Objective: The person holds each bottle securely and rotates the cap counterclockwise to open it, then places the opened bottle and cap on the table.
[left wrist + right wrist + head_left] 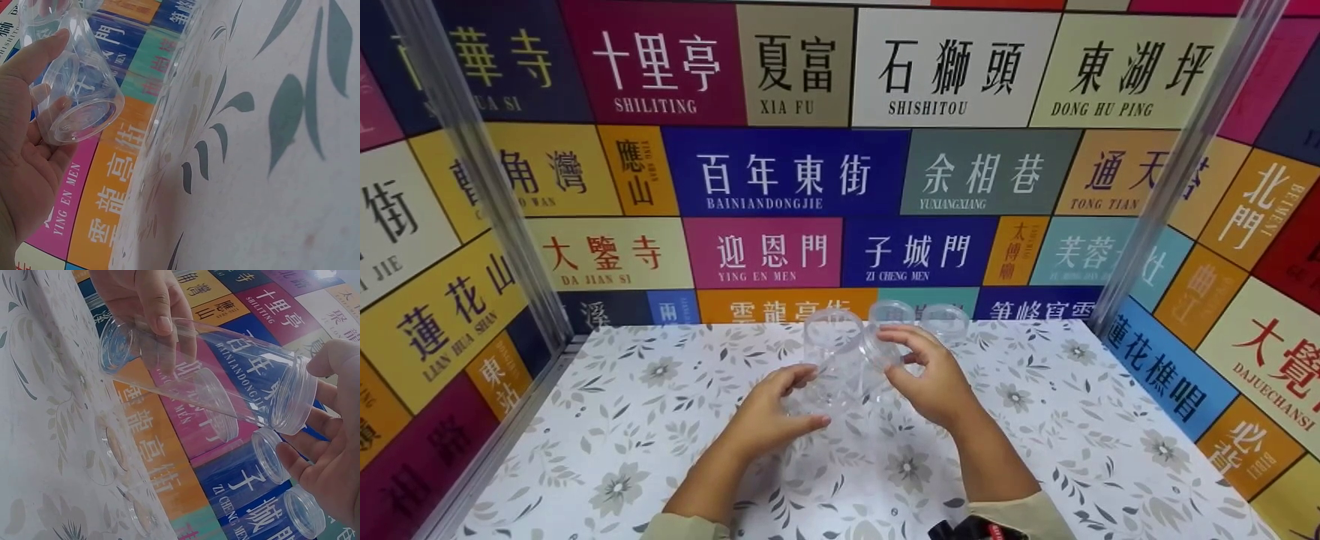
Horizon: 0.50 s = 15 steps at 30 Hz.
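Held jar (219,368): here it is, clear and cylindrical, spanning the space between the two hands, in front of the other jars; it leans on a slant, its thick rimmed end up toward the right hand, its far end down toward the left; whether that lower end touches the cloth, I cannot tell.
Right hand (926,375): grasping, thumb on one side of the rimmed end and curled fingers on the other.
Left hand (769,412): grasping too, lower down, thumb across the near side of the clear wall, fingers showing through the plastic from behind.
Standing jars: three more clear ones, upright just behind the work; the left one (832,328) sits nearest the hands, the middle one (892,309) farther back, the right one (949,322) beside it; their round rims catch the light.
Worktop (1050,420): white, printed all over with grey flowers and leaves.
Sign wall (787,172): a bright patchwork at the back and both sides, purple, blue, yellow, orange and teal, every block lettered; BAINIANDONGJIE reads clearly above the jars.
Sleeves: pale, ending above both wrists; by the right sleeve (1027,517) a black object (971,529) with a red mark pokes into the bottom edge, too cropped to name.
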### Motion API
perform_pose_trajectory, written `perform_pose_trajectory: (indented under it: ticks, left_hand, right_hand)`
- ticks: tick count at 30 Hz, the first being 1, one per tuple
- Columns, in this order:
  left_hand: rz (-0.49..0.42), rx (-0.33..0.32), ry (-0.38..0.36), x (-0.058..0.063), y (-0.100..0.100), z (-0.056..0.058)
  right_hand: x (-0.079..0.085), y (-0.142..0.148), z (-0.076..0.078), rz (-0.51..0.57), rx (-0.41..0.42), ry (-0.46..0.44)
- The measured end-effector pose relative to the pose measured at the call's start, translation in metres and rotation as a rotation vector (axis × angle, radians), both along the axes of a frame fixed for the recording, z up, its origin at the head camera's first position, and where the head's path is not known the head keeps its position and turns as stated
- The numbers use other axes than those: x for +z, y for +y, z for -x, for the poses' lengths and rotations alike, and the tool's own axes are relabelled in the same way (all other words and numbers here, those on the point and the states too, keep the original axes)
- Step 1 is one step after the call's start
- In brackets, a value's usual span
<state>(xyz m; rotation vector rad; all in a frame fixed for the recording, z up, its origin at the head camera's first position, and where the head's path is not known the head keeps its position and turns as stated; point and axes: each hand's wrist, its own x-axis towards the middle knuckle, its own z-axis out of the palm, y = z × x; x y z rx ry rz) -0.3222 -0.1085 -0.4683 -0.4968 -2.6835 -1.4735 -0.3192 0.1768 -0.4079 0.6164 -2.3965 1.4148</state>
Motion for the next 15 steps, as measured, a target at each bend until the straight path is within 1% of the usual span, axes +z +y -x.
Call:
perform_pose_trajectory:
  ticks: [4,7,10,15]
  left_hand:
    - [-0.007,-0.001,0.006,-0.001,-0.0006,0.0004]
    - [-0.009,0.0,0.002,-0.0015,-0.0002,0.0003]
    - [-0.006,-0.002,-0.003,-0.0016,0.0003,0.0005]
    - [-0.002,-0.014,0.008,-0.001,0.0,0.0005]
  right_hand:
    - [0.0002,-0.0001,0.0003,-0.013,-0.002,0.018]
    - [0.0003,-0.0001,0.0008,-0.024,-0.021,0.027]
    - [0.0005,-0.0003,0.0009,-0.037,-0.061,0.018]
    - [0.0002,0.0,0.0016,-0.086,-0.135,-0.029]
